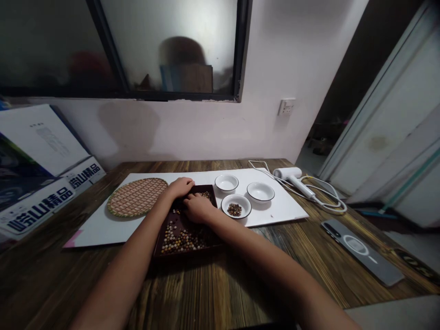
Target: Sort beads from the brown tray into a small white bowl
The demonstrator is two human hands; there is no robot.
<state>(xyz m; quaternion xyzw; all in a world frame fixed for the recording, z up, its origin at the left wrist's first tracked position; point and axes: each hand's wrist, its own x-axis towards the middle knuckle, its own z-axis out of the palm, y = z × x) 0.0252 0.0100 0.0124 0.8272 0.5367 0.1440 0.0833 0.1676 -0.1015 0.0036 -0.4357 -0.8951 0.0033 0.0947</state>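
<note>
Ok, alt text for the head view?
Left hand and right hand reach into a dark tray of mixed beans on a white board, between a woven mat and three white bowls, one holding beans. A hair dryer lies nearby.

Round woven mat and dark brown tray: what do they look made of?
The round woven mat looks like matte bamboo, its strips visibly plaited. The dark brown square tray could be lacquered wood or plastic; its smooth sheen leaves that open.

The left hand (178, 188) and right hand (199, 207) hide the far part of a dark brown square tray (208, 233). The small mottled round pieces (180, 238) inside are too small to identify. A frosted glass window (178, 46) blurs what stands behind it.
</note>
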